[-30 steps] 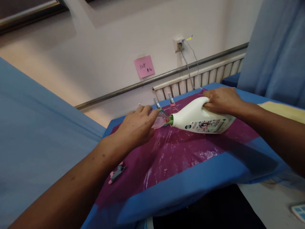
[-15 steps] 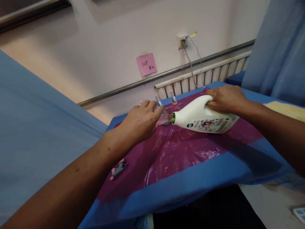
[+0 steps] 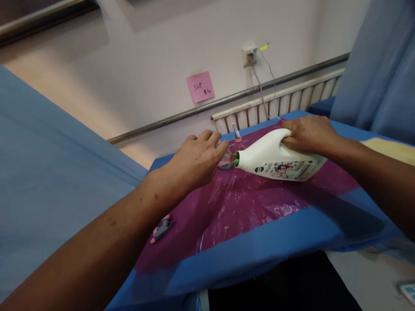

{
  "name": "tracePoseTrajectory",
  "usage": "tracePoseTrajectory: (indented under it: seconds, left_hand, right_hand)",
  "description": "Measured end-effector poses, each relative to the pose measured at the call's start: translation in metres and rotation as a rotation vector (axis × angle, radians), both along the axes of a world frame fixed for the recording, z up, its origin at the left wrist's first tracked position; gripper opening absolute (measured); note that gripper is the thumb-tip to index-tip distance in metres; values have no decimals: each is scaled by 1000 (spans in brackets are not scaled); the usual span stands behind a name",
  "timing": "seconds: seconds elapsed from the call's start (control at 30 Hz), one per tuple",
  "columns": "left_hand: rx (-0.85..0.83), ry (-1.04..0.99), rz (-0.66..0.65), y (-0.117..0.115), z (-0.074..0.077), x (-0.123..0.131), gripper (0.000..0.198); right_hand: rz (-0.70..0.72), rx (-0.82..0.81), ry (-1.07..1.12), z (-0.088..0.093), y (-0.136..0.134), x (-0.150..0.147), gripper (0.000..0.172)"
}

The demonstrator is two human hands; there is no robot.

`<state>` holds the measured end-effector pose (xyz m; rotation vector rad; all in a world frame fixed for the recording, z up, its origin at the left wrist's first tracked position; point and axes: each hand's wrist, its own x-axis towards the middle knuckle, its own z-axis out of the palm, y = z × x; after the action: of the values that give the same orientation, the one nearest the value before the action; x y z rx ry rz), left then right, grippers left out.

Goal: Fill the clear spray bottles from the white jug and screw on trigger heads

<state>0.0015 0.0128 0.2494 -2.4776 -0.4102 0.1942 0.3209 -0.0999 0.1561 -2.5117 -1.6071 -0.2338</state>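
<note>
My right hand is closed round the handle of a cream plastic jug, tipped on its side with its open green mouth pointing left. At that mouth lies a clear bottle with pinkish parts. My left hand curls its fingers over this clear bottle; the hand hides much of it. Below the left forearm, a grey and pink spray head lies on a purple plastic sheet. Behind the jug stands a small grey and pink piece.
A blue cloth covers the table under the sheet. Blue curtains hang at left and right. Behind are a radiator, a socket with cables and a pink note. A yellow cloth lies at right.
My left hand has moved slightly right, its fingers now over the clear bottle and nearer the jug's mouth. The jug and my right hand have hardly moved.
</note>
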Motion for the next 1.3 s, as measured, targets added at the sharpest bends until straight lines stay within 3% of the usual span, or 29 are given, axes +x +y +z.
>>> tracePoseTrajectory:
  seconds: [0.4, 0.73, 1.0, 1.17, 1.3]
  left_hand:
    - [92, 80, -54, -7, 8, 13, 45]
    - [-39, -4, -80, -7, 10, 16, 46]
    - [31, 25, -105, -6, 9, 14, 44]
    - [24, 14, -62, -5, 4, 8, 52]
    - [2, -122, 3, -2, -9, -8, 57]
  right_hand:
    - [21, 16, 7, 2, -2, -2, 49]
    - [20, 8, 24, 3, -4, -2, 48]
    - [12, 32, 12, -1, -3, 0, 43]
    - [20, 41, 29, -1, -3, 1, 44]
    - [-1, 38, 18, -1, -5, 3, 46]
